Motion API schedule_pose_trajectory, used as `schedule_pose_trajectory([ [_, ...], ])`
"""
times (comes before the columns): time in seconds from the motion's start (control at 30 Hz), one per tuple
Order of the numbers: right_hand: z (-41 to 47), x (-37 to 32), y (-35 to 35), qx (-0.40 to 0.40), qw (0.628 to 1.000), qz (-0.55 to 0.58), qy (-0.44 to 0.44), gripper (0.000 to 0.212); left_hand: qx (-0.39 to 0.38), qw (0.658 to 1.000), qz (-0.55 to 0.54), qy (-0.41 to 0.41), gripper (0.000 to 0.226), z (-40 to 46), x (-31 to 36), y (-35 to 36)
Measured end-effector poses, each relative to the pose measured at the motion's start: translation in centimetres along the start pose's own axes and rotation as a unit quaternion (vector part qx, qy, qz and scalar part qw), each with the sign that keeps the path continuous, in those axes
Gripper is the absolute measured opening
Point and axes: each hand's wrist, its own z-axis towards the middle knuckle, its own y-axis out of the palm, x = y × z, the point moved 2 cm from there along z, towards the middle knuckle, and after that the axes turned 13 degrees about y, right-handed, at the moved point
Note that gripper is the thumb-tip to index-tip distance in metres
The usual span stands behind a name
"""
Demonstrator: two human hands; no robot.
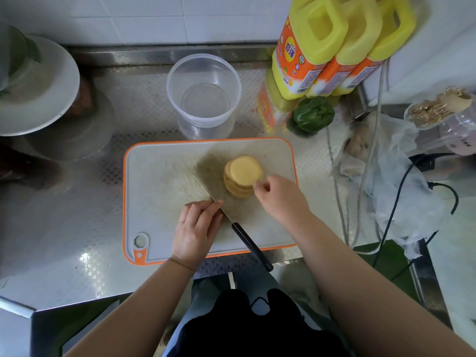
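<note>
Potato slice stack [243, 176] stands just beside the right hand's [280, 202] fingers [263, 187].

Worn on the head, wide-angle, aimed forward and steeply down at the steel counter [64, 215]. Close above the orange-rimmed cutting board [154, 171], centred in frame, with left forearm [144, 300] and right forearm [360, 279] at the bottom edge. Reaches as far as the tiled wall [128, 19] at the top.

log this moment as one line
left hand: fingers resting on knife blade, handle free | right hand: curled at potato slices stack, grip unclear | knife: flat on cutting board
</note>
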Motion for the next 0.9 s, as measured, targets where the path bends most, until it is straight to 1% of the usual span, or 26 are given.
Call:
schedule_pose_trajectory([
  [0.03, -1.2, 0.1, 0.8, -0.049, 0.998, -0.029, -0.022, 0.034, 0.000, 1.000, 0.001, -0.002, 0.025, -0.1, -0.1, 0.0],
  [0.07, -2.6, 0.3, 1.8, -0.114, 0.992, -0.048, -0.038, 0.038, 0.000, 1.000, 0.002, -0.003, 0.025, -0.1, -0.1, 0.0],
  [0.1, -3.7, 0.5, 3.0, -0.168, 0.982, -0.067, -0.046, 0.044, -0.001, 1.000, 0.004, -0.004, 0.026, -0.1, -0.1, 0.0],
  [0.13, -4.4, 0.6, 3.9, -0.188, 0.976, -0.093, -0.058, 0.051, -0.003, 1.000, 0.005, -0.006, 0.026, -0.1, -0.1, 0.0],
  [0.17, -4.8, 0.6, 4.7, -0.177, 0.974, -0.119, -0.077, 0.053, -0.005, 1.000, 0.004, -0.010, 0.027, -0.1, 0.0, 0.0],
  [0.23, -4.7, 0.5, 6.1, -0.115, 0.978, -0.135, -0.105, 0.041, -0.001, 1.000, -0.006, -0.023, 0.024, -0.2, 0.1, -0.2],
  [0.33, -4.3, 0.4, 7.2, -0.046, 0.984, -0.120, -0.120, 0.026, 0.010, 0.999, -0.017, -0.040, 0.011, -0.1, 0.2, -0.6],
  [0.4, -4.0, 0.7, 7.6, -0.002, 0.984, -0.124, -0.126, 0.023, 0.006, 0.999, -0.015, -0.043, 0.020, 0.0, 0.2, -0.6],
  [0.5, -3.7, 1.1, 7.8, 0.069, 0.979, -0.130, -0.140, 0.028, -0.002, 0.999, -0.013, -0.039, 0.025, -0.1, 0.3, -0.7],
  [0.6, -3.6, 1.2, 7.9, 0.078, 0.974, -0.139, -0.162, 0.030, -0.005, 0.999, -0.011, -0.033, 0.019, -0.4, 0.1, -0.8],
  [0.63, -3.7, 1.2, 7.8, 0.080, 0.973, -0.135, -0.170, 0.029, -0.005, 0.999, -0.009, -0.031, 0.016, -0.5, 0.0, -0.8],
  [0.7, -4.7, 1.2, 7.6, 0.110, 0.968, -0.117, -0.193, 0.024, -0.006, 0.999, -0.009, -0.033, 0.014, -0.4, -0.1, -0.6],
  [0.8, -6.8, 1.1, 7.1, 0.185, 0.958, -0.111, -0.191, 0.019, 0.001, 0.999, -0.016, -0.036, 0.018, 0.1, 0.0, -0.4],
  [0.83, -7.3, 1.0, 7.0, 0.194, 0.956, -0.111, -0.192, 0.015, 0.004, 0.999, -0.017, -0.033, 0.020, 0.2, 0.1, -0.4],
  [0.9, -8.0, 0.9, 6.6, 0.199, 0.955, -0.116, -0.187, 0.020, 0.005, 0.999, -0.020, -0.025, 0.024, 0.3, 0.1, -0.4],
])
